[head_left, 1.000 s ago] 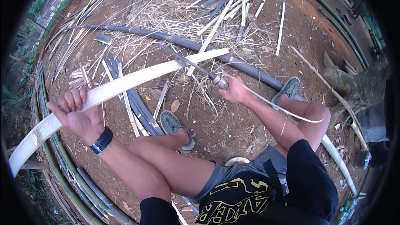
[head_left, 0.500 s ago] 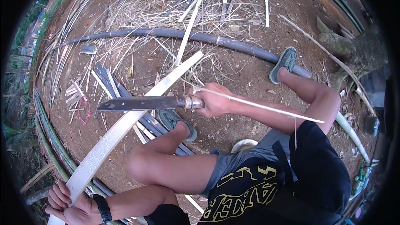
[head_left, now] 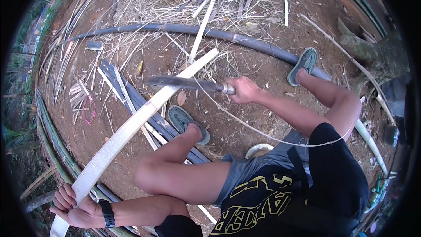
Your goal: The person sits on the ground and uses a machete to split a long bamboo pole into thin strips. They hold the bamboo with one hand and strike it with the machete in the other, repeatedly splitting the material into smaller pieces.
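Note:
At the lower left, my left hand (head_left: 76, 206) is closed round a long pale split bamboo strip (head_left: 118, 142), which slants up and away to the right. My right hand (head_left: 242, 90) grips the wooden handle of a machete (head_left: 188, 83). Its dark blade points left and crosses the strip near the far end; some motion blur softens it. A thin curled shaving (head_left: 245, 125) runs from near the blade down to the right, in front of my right forearm and over my sleeve.
Dark split bamboo pieces (head_left: 147, 109) lie by my left sandal (head_left: 186, 123). Beyond my feet stretches a long dark bamboo pole (head_left: 193, 29). Pale strips (head_left: 210, 15) and shavings litter the ground behind it. At the right stands a tree trunk (head_left: 377, 57); green poles (head_left: 52, 145) lie at left.
The machete and my right hand have moved up and to the right, toward the strip's far end. The thin shaving has shifted and now sags in a curve. My left hand keeps its hold.

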Demonstrator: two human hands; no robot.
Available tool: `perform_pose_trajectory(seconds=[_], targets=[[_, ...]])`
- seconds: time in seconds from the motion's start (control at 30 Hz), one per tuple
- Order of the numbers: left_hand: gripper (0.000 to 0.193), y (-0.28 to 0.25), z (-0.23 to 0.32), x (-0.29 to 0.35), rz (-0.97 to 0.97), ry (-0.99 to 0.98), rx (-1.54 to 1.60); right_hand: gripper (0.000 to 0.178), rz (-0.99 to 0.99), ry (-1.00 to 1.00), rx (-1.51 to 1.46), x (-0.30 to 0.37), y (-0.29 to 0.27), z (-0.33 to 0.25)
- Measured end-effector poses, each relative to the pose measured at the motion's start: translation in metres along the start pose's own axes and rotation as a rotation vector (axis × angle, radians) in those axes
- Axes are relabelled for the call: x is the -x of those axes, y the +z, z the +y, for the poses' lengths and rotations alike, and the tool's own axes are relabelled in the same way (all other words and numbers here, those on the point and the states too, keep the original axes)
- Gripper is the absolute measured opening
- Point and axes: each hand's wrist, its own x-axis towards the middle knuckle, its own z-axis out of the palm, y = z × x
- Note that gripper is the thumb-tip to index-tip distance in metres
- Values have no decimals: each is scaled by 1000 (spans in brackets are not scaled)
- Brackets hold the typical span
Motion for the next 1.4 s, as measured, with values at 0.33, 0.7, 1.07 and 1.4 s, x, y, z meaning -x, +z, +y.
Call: perform_pose_trajectory(seconds=[0.33,0.7,1.07,1.4], targets=[[45,-16,-2,-4,48,-19,39,36,57,288,-163,-38,26,51],[49,-32,-8,-22,388,73,-251,30,92,575,-73,-61,31,107],[48,-31,2,-32,431,47,-220,30,45,534,-296,-42,38,58],[48,38,-6,0,456,186,-386,26,285,-554,-232,55,17,-126]])
